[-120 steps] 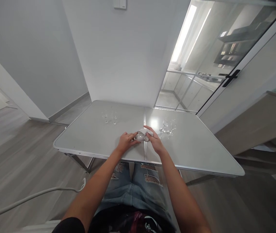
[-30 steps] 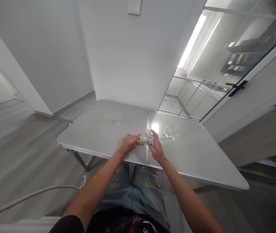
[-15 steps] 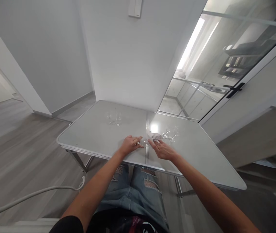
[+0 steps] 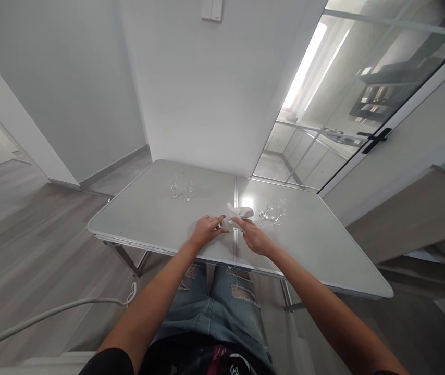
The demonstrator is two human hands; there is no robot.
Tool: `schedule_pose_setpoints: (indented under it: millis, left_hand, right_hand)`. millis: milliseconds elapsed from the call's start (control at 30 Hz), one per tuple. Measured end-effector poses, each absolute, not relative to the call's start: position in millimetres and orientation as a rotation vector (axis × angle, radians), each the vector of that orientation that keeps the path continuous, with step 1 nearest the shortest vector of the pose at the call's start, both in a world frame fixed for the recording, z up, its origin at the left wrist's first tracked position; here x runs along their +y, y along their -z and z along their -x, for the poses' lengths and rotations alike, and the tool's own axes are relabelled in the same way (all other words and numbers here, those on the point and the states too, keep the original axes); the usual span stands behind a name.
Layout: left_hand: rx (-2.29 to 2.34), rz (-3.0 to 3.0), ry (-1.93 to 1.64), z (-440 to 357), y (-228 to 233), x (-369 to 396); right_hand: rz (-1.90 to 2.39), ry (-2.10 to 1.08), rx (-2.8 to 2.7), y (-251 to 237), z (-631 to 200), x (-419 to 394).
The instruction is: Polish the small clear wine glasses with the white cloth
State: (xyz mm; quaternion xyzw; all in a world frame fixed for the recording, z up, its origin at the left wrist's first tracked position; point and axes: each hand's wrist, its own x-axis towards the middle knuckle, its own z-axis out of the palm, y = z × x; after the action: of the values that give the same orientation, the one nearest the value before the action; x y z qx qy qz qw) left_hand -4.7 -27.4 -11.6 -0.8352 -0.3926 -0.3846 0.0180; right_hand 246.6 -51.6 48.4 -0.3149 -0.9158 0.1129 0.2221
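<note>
My left hand point(image 4: 207, 229) is closed around one end of a clear glass point(image 4: 227, 223) near the table's front edge; its exact shape is partly hidden by my fingers. In my right hand point(image 4: 257, 237) is a white cloth point(image 4: 241, 211), pressed against the glass from the right. Beyond the right hand, several clear stemmed glasses point(image 4: 274, 214) stand or lie close together; which of the two I cannot tell. Farther back on the left are two small stemmed glasses point(image 4: 188, 191).
The grey folding table point(image 4: 144, 213) has a metal seam across its middle and stands against a white wall point(image 4: 195, 104). A glass door point(image 4: 324, 104) with a black handle point(image 4: 376, 140) rises behind its right side. A pale hose point(image 4: 50, 319) runs along the floor at left.
The cloth and my right hand have moved left, over the glass. My left hand still holds the glass in nearly the same place. The view has shifted slightly.
</note>
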Motion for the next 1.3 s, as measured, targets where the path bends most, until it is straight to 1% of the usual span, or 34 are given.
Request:
schedule_pose_setpoints:
  millis: [133,300,367,500,733,833,900,1033,1200,1267,1300]
  left_hand:
    - [-1.309,2.566,1.166,5.5,8.5,-28.7]
    - [-1.27,2.636,1.184,4.6,7.9,-29.6]
    - [-1.292,2.663,1.225,4.2,9.3,-28.9]
    - [-1.33,2.717,1.341,5.2,11.7,-27.6]
    - [-1.284,2.785,1.479,7.4,15.0,-25.9]
    - [-1.305,2.745,1.413,6.9,14.7,-26.2]
    - [-1.334,2.702,1.34,6.5,13.0,-26.9]
    - [-1.364,2.672,1.245,6.3,7.4,-28.6]
    - [-1.389,2.675,1.235,5.5,4.0,-29.5]
    - [-1.377,2.663,1.245,5.0,4.9,-29.5]
    - [-1.369,2.657,1.245,4.7,5.7,-29.5]
  right_hand:
    - [1.0,-0.636,-2.28,-57.4,-233.1,-58.4]
    - [1.062,-0.933,-2.04,-69.4,-224.5,-61.8]
    - [1.02,-0.984,-2.013,-70.8,-223.2,-62.2]
    - [0.954,-0.728,-2.159,-69.0,-223.8,-59.3]
    - [0.725,-0.173,-2.779,-78.2,-238.5,-33.8]
    - [0.75,-0.123,-2.831,-76.0,-240.0,-30.5]
    - [0.853,-0.215,-2.754,-71.8,-238.2,-33.0]
    - [1.021,-0.604,-2.443,-69.6,-233.5,-38.0]
    - [0.984,-1.062,-2.179,-79.1,-233.5,-38.5]
    - [0.938,-1.087,-2.133,-79.6,-233.2,-40.2]
    - [0.922,-1.035,-2.136,-78.5,-232.5,-41.1]
